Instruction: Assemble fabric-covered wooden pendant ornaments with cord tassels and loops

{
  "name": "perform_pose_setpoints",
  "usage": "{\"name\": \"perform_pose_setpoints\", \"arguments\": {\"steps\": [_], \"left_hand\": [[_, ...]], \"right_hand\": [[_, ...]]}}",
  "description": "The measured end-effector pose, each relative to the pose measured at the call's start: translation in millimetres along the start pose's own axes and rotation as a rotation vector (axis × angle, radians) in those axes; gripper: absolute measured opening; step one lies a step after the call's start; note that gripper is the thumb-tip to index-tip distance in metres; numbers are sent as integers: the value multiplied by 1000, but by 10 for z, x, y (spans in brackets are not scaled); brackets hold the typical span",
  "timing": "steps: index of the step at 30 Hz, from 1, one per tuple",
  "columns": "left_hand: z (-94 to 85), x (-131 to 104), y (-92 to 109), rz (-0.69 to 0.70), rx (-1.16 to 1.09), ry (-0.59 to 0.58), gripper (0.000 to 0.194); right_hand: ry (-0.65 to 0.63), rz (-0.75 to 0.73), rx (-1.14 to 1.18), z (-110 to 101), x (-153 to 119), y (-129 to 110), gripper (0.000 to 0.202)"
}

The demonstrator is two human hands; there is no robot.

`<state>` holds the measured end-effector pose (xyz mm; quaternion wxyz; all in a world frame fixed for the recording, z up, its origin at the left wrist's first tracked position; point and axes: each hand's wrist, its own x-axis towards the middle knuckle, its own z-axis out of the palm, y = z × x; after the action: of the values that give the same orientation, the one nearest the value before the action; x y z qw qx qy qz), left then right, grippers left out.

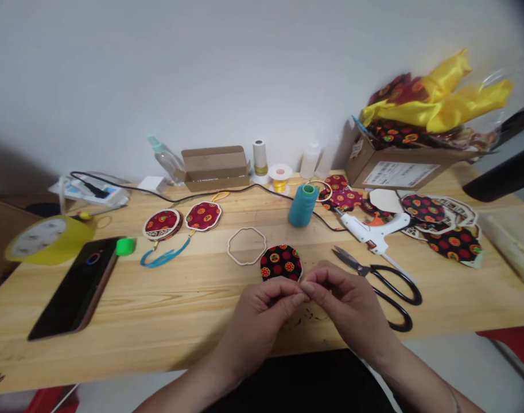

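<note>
My left hand and my right hand meet fingertip to fingertip, each in a pinch. They grip the lower right edge of a round fabric-covered piece, black with red and orange flowers. My fingers hide its lower rim, and any small thing between the tips is too fine to make out. Just left of it lies a bare wooden frame with a scalloped outline. Black-handled scissors rest beside my right hand, blades partly apart. Dark scraps lie on the wooden table below my hands.
Behind stand a teal thread cone, a white glue gun and a carton of fabric. Fabric pieces pile up at right. Two finished-looking ornaments, a phone and yellow tape lie left.
</note>
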<state>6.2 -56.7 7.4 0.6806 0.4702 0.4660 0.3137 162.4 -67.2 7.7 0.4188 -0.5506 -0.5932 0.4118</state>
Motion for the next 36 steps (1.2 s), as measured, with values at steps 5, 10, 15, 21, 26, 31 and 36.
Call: {"name": "perform_pose_setpoints", "arguments": {"steps": [5,10,15,21,26,31,36], "left_hand": [[-59,46,-38,-61,-206,134,13],[-96,86,-23,-54,-361,198,13],[-97,115,9,-78,-467,191,15],[-116,121,6,-101,-506,174,13],[-122,113,-21,-124,-459,144,16],[-106,91,-26,-159,-331,99,14],[-116,67,-7,-114,-236,80,13]], "right_hand": [[233,-396,-659,-325,-120,252,13],[250,-379,-1055,-533,-275,485,25],[202,-347,-1150,-569,-343,651,26],[164,-307,-1249,-765,-342,740,27],[233,-348,-933,-645,-199,448,25],[-137,-289,-369,-243,34,47,40],[-305,-316,-223,-37,162,-75,42]]}}
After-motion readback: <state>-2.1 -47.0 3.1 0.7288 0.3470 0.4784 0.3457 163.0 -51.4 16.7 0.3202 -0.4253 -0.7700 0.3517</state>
